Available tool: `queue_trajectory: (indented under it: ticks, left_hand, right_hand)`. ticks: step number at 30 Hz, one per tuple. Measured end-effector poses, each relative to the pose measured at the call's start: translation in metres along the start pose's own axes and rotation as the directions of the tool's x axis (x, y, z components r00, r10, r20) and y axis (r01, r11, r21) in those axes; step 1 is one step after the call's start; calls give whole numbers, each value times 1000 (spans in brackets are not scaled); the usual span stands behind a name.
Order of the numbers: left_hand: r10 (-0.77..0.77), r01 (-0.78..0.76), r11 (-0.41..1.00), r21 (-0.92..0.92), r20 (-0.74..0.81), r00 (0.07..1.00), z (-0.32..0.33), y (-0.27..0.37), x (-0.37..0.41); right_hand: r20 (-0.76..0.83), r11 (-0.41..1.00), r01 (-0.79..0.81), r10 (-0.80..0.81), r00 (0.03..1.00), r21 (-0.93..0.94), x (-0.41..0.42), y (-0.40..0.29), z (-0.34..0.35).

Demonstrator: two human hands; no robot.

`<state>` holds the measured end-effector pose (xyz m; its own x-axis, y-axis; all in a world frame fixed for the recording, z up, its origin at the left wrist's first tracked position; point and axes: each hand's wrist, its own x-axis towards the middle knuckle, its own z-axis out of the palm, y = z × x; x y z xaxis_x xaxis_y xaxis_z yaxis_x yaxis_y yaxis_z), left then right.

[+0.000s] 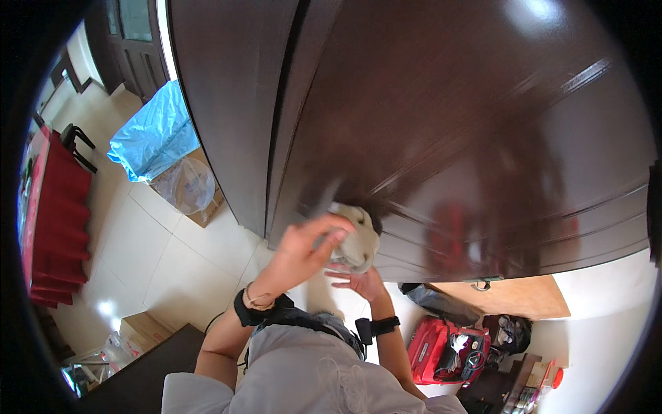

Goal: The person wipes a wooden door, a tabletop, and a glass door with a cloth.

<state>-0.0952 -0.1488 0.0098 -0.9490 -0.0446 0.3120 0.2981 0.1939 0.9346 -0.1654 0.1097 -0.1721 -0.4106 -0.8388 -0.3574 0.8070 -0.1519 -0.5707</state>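
Observation:
A bunched off-white cloth (358, 243) is up in front of a dark polished wooden door panel (414, 139). My left hand (305, 251) is at the cloth's left side, with its thumb and forefinger over the near face and closed on it; motion blur softens the fingertips. Just under the cloth's lower edge is my right hand (364, 283), its fingers spread and pointing left. The cloth covers part of that hand, so any contact there is unclear. Each wrist wears a black strap.
At left, a cardboard box (209, 212) holds a clear plastic bag under a blue sheet (155, 134). A red-draped table (62, 217) stands farther left. A dark tabletop (150, 372) is behind me at lower left. A red toy car (447, 352) sits at lower right, near a metal latch (482, 285).

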Motion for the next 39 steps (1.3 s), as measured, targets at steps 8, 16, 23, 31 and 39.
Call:
queue_trajectory:
  ticks: [8,16,23,31,39]
  left_hand:
    - [331,-187,921,341,-436,837,-24,-16,8]
    - [373,164,699,696,-551,746,38,-151,-15]
    - [-216,471,866,169,-722,657,125,-218,-35]
    - [-393,289,917,-273,-510,765,304,-384,-41]
    - [-453,443,889,115,95,886,482,-324,-6]
  right_hand:
    - [-81,949,150,-133,988,276,43,-52,88]
    - [-316,936,87,27,948,341,71,-21,31]
    - [-394,956,118,-3,919,269,26,-28,-37]
    - [-401,933,141,4,916,331,-96,-70,-145]
    - [-756,907,407,-190,626,109,-267,-105,-259]
